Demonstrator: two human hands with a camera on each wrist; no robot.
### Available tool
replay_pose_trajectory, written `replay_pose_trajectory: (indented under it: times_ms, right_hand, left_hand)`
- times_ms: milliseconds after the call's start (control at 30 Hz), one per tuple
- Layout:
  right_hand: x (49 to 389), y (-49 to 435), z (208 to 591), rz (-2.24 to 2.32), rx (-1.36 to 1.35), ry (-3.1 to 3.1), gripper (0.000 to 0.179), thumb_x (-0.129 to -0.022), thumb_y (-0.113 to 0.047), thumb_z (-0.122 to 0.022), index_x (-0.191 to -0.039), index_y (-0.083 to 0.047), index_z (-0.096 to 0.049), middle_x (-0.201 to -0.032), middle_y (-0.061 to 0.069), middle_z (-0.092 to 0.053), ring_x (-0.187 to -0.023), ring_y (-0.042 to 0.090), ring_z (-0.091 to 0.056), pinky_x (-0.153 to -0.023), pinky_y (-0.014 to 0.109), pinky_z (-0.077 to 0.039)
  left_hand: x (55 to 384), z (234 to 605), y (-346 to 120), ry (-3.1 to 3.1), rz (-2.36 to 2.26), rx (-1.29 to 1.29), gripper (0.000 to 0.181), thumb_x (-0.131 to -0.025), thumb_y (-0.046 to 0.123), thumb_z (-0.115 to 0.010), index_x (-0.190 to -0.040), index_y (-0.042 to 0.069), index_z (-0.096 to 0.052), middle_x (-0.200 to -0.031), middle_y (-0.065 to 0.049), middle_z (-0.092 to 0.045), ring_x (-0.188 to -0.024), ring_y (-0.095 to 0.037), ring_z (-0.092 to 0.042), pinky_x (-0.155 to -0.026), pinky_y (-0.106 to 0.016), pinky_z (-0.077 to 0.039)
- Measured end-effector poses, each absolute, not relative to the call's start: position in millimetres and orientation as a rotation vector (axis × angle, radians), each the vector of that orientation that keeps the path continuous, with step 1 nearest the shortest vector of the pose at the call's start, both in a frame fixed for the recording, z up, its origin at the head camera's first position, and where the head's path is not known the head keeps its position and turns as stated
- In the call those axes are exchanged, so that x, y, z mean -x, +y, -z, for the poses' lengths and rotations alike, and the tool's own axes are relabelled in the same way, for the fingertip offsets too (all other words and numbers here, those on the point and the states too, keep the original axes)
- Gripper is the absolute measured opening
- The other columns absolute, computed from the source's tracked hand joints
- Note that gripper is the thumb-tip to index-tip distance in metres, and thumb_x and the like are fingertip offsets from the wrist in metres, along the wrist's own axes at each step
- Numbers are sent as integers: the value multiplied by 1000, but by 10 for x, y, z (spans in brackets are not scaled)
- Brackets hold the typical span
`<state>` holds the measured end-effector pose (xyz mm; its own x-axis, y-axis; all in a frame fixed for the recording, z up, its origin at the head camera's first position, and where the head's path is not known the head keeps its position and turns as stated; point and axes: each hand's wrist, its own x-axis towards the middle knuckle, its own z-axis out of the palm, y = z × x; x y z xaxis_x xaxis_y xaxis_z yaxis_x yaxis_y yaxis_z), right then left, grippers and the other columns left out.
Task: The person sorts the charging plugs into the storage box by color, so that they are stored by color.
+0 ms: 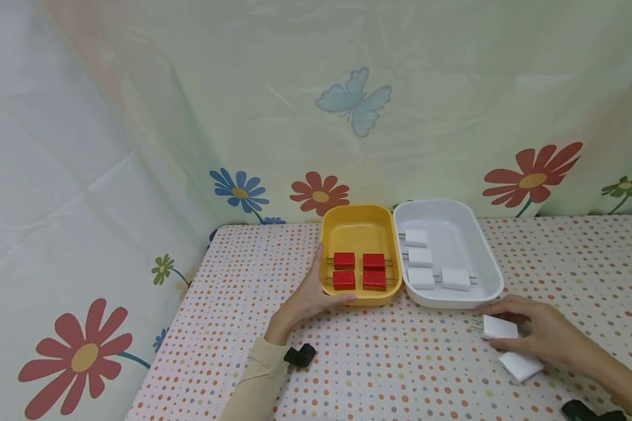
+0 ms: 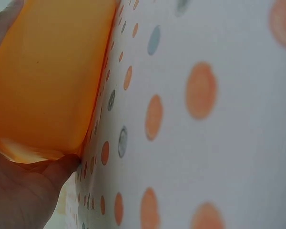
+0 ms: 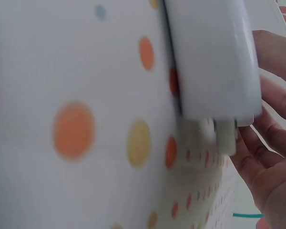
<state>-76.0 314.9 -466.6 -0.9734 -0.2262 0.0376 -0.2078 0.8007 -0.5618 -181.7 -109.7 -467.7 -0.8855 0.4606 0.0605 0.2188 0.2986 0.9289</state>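
My left hand (image 1: 312,292) grips the front left corner of a yellow tray (image 1: 360,215), thumb along the front wall and fingers on the left side. Several red plug adapters (image 1: 344,280) lie in that tray. In the head view my right hand (image 1: 537,324) pinches a white plug adapter (image 1: 499,327) between thumb and fingers, its prongs pointing left, just in front of the white tray (image 1: 455,303). A second white plug adapter (image 1: 521,366) lies on the table below this hand; a white adapter (image 3: 214,62) looms large in the right wrist view.
Inside the white tray several white adapters (image 1: 420,257) lie toward the left and front. Both trays stand side by side at the back of the table with its dotted cloth (image 1: 379,362). A flowered curtain (image 1: 416,146) hangs right behind them.
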Motion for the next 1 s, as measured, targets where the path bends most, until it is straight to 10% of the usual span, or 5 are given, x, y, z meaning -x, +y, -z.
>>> replay_pose_trajectory:
  times_ms: [500,733,1000]
  right_hand:
    - [862,3426,4189,808,636,3097,52,-58,-13,-102,-104,-14,-78,-99,-19,-65,-87,-13,-52,-68,20,-56]
    - [1125,3314,3929,807,662,3074,51,-63,-15,-101,-109,-13,-79,-112,10,-72,-92,-14,-50,-68,19,-54]
    - [1565,3145,3698,892,700,3053,49,-70,-13,-98,-115,-12,-80,-114,6,-73,-94,-9,-55,-74,19,-53]
  left_hand:
    - [1773,4633,-1102,2401,-1538,-487,135,-81,37,-92,-168,28,10,-171,-4,-23,-148,-22,-37,-121,-51,-33]
    - [1785,4632,-1099,2384,-1559,-497,134,-82,32,-92,-168,26,11,-171,-6,-22,-149,-23,-36,-122,-50,-33]
    - [1800,4642,-1098,2357,-1589,-554,133,-82,29,-92,-168,23,10,-169,-8,-25,-146,-22,-40,-119,-48,-36]
